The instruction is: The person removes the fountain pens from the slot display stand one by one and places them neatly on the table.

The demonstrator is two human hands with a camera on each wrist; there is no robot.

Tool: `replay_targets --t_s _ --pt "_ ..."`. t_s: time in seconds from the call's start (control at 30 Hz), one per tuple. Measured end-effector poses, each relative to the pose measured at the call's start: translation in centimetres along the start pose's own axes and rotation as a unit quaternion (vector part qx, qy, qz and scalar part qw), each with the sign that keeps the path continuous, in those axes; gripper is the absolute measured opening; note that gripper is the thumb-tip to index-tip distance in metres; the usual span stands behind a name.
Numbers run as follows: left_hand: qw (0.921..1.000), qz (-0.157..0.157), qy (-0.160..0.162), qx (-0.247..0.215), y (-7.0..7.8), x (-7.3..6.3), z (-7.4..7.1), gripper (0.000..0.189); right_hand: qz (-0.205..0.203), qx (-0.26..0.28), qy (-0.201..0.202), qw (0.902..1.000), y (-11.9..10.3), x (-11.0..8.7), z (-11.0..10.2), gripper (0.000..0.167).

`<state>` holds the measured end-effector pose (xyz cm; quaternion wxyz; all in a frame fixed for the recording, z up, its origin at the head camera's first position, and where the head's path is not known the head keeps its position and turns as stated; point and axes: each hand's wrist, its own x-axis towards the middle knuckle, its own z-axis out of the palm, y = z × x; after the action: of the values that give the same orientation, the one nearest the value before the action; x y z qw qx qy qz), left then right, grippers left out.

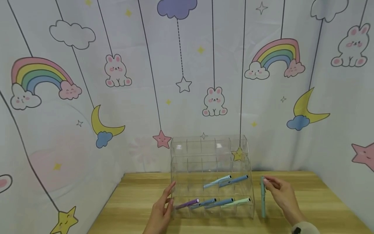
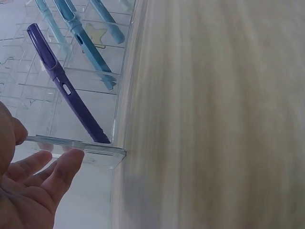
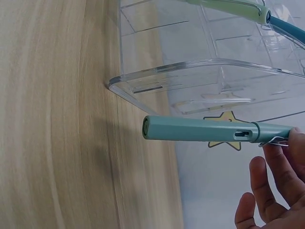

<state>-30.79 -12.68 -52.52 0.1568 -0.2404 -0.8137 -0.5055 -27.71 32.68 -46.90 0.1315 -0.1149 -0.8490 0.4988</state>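
A clear acrylic rack (image 1: 211,191) with stepped compartments stands on the table. Fingertips of my left hand (image 1: 160,209) rest against its left side panel (image 2: 100,149), near a purple pen (image 2: 71,98) in the bottom left compartment. To the right of the rack, my right hand (image 1: 281,196) pinches a teal pen (image 3: 200,129) by its clip end. That pen hangs upright, apart from the rack; in the right wrist view its other end points toward the table. Part of my left hand is cut off in the left wrist view.
Blue pens (image 1: 223,202) and a pale green pen (image 1: 241,202) lean in the bottom row. One row up lean a light blue pen (image 1: 217,181) and another blue pen (image 1: 238,179). Behind the wooden table (image 1: 131,195) hangs a printed curtain (image 1: 140,110).
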Motion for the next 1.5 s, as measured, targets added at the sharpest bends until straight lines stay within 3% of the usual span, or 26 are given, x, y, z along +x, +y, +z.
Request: replay_targets --t_s 0.2,0.53,0.77,1.17,1.5 --pt "0.9999 0.008 -0.008 0.009 0.0 0.2 0.1 0.077 0.0 -0.001 -0.008 1.0 -0.4 0.0 -0.2 0.059" --pt "0.9999 -0.011 -0.004 0.012 -0.3 0.4 0.2 0.077 0.005 0.007 -0.014 0.9999 0.3 -0.2 -0.1 0.054" --pt "0.9989 0.029 0.003 0.037 -0.5 0.9 0.1 0.08 0.003 -0.003 -0.003 1.0 0.2 0.3 -0.3 0.055" --pt "0.9998 0.014 0.0 0.012 -0.1 0.5 -0.2 0.08 0.001 -0.003 -0.016 0.9999 1.2 1.2 0.6 0.047" --pt "0.9996 0.026 0.003 0.007 -0.5 0.4 0.0 0.079 -0.003 -0.006 -0.023 0.9997 1.6 1.1 0.8 0.049"
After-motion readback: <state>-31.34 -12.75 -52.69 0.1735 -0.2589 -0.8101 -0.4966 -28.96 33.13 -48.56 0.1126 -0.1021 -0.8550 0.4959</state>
